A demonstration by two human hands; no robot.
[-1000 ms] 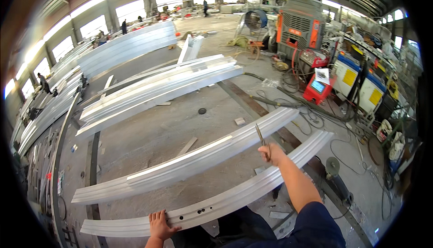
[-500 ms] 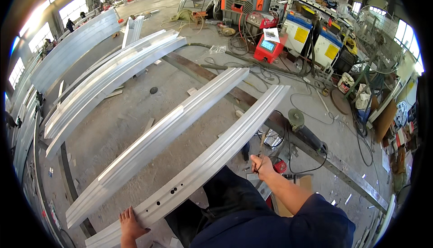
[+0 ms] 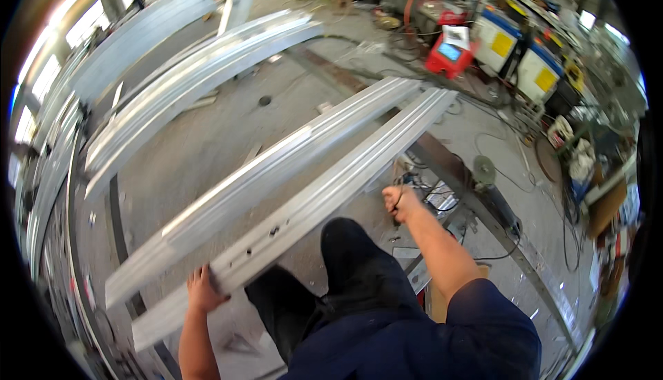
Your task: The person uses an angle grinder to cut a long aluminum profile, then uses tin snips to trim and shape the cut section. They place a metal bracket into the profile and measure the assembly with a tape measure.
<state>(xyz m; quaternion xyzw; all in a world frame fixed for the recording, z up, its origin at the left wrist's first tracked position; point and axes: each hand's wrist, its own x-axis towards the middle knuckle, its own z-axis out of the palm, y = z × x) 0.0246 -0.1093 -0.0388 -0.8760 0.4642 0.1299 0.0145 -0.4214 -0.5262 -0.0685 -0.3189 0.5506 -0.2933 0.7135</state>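
Note:
A long silver metal profile (image 3: 324, 190), grooved and with several dark holes, runs from lower left to upper right in front of my legs. My left hand (image 3: 204, 291) lies on it near its close end, fingers stretched out and thumb apart. Beside its near edge, further along, my right hand (image 3: 402, 202) is closed in a fist. A thin dark piece shows at the fist, but its kind cannot be made out. A second similar profile (image 3: 276, 173) lies just beyond, nearly parallel.
An angle grinder (image 3: 503, 204) rests on a steel beam (image 3: 535, 280) at right. More long profiles (image 3: 200, 79) lie at the far left. Cables cross the floor below a red machine (image 3: 449, 55) with a screen. Shelving and clutter line the right side.
My view has shifted and blurred a little. The near profile's far end now lies closer to the second profile. My right fist has moved forward; my left hand stays on the profile.

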